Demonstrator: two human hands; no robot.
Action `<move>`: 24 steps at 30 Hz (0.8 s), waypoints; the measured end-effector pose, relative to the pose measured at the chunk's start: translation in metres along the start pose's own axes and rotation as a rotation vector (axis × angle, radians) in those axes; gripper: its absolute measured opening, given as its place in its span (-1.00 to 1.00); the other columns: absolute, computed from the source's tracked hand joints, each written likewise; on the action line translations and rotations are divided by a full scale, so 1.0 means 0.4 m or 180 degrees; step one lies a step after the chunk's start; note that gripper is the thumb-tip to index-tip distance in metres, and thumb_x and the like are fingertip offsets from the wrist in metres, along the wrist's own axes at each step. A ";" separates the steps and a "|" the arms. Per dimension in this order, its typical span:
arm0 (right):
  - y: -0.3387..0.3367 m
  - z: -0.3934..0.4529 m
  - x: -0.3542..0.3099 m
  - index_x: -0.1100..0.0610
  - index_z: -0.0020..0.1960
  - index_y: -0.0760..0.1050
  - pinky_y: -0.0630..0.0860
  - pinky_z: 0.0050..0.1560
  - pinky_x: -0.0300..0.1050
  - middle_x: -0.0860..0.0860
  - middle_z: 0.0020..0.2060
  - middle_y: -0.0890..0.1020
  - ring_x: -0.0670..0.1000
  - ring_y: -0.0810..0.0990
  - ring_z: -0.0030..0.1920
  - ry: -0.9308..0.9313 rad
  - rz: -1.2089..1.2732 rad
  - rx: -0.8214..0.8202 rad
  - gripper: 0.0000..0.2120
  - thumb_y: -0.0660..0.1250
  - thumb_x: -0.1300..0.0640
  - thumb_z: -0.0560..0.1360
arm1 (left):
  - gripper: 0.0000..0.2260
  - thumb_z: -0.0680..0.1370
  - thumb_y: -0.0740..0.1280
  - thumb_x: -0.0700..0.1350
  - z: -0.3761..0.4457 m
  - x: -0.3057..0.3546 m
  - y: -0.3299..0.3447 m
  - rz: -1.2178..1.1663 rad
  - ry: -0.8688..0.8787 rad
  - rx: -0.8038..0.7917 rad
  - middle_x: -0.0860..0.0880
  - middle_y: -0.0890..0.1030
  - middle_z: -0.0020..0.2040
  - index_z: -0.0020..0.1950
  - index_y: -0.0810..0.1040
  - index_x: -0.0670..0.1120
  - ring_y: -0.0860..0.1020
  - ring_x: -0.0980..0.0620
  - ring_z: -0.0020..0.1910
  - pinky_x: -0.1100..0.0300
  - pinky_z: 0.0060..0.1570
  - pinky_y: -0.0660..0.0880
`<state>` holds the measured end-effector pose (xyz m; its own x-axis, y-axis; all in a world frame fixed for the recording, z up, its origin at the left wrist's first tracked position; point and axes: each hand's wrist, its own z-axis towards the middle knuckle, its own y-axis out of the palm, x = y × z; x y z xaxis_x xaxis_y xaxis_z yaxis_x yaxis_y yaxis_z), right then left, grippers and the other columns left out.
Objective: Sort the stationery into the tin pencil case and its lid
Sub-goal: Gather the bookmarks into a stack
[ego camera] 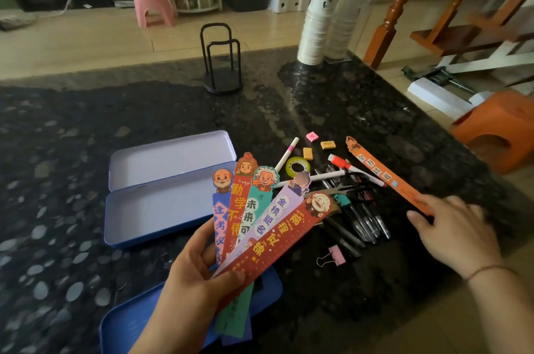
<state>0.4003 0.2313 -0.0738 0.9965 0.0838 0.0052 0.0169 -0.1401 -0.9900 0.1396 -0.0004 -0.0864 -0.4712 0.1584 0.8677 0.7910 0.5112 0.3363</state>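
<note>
Low in the frame, left hand [199, 275] fans five bookmarks [260, 218], right hand [453, 226] pinches the orange bookmark [384, 177] (long axis running up-left), the empty tin [150, 209] lying left.

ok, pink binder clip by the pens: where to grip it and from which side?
Pinch the pink binder clip by its flat pink body, coming from above on the near side. It lies flat with its wire handles pointing left and pens crowding its far side. The right hand is nearest but occupied with the orange bookmark.
</note>
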 end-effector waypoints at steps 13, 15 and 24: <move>-0.001 0.003 0.034 0.04 -0.10 0.55 0.47 -0.28 -0.08 0.02 -0.28 0.61 0.11 0.57 -0.27 0.0561 0.1059 -0.0215 -0.88 0.46 0.06 0.42 | -0.35 0.18 0.43 -0.40 -0.002 -0.012 0.022 -0.0030 -0.0030 0.0030 -0.08 0.71 -0.01 0.19 0.48 0.06 0.69 -0.07 -0.08 0.15 -0.28 0.61; 0.001 0.003 0.037 0.12 -0.10 0.52 0.39 -0.35 -0.13 0.03 -0.31 0.57 0.07 0.54 -0.32 0.0609 0.1152 -0.0282 -0.85 0.45 0.10 0.42 | -0.35 0.19 0.42 -0.39 -0.006 -0.012 0.024 -0.0068 -0.0007 0.0000 -0.09 0.71 0.01 0.21 0.47 0.05 0.68 -0.08 -0.06 0.14 -0.26 0.61; 0.014 0.004 0.043 0.16 0.28 0.44 0.40 -0.23 -0.09 0.12 -0.11 0.59 0.12 0.48 -0.20 0.0593 0.1145 -0.0083 -0.55 0.44 0.17 0.43 | -0.38 0.24 0.35 -0.40 -0.007 0.000 0.020 -0.0379 0.0027 0.0049 -0.16 0.68 0.06 0.26 0.48 0.00 0.67 -0.15 -0.02 0.11 -0.25 0.61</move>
<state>0.4174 0.2337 -0.0794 0.9370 -0.1552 -0.3130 -0.3359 -0.1531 -0.9294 0.1470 0.0012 -0.0825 -0.5582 0.0886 0.8250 0.7234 0.5389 0.4316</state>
